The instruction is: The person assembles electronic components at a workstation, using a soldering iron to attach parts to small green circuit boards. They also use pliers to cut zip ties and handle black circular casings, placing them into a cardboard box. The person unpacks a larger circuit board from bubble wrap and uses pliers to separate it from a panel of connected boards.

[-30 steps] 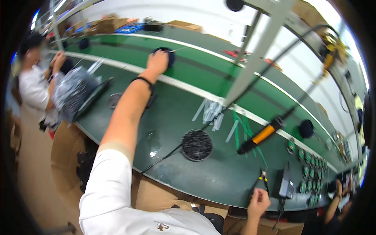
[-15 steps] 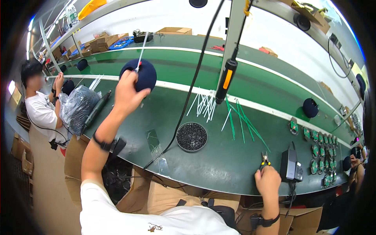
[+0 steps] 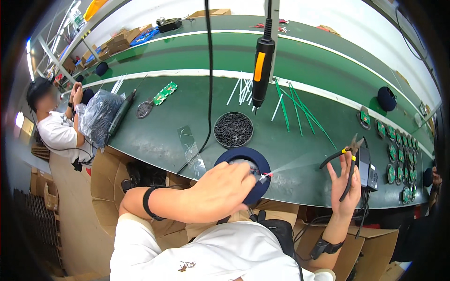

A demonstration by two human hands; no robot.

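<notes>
At the near edge of the bench, my left hand (image 3: 220, 189) grips a navy-blue round shell (image 3: 262, 163) over its rim, so its inside is partly covered by my fingers. A white zip tie (image 3: 286, 166) sticks out to the right of the shell, with a small red piece (image 3: 268, 174) at its base. My right hand (image 3: 348, 195) is raised above the bench's near right part. It holds cutting pliers (image 3: 353, 154) with black-and-yellow handles, jaws pointing up and handles spread apart. The pliers and the shell are apart.
A round dish of small black parts (image 3: 233, 130) stands beyond the shell. White ties (image 3: 241, 91) and green ties (image 3: 300, 110) lie farther back. A power screwdriver (image 3: 263, 68) hangs overhead. Several circuit boards (image 3: 392, 153) sit at right; another board (image 3: 165, 93) lies left. A co-worker (image 3: 58, 124) sits at left.
My left hand has brought the shell from the far left to the near middle of the bench. My right hand has lifted the pliers off the bench, and their handles have spread.
</notes>
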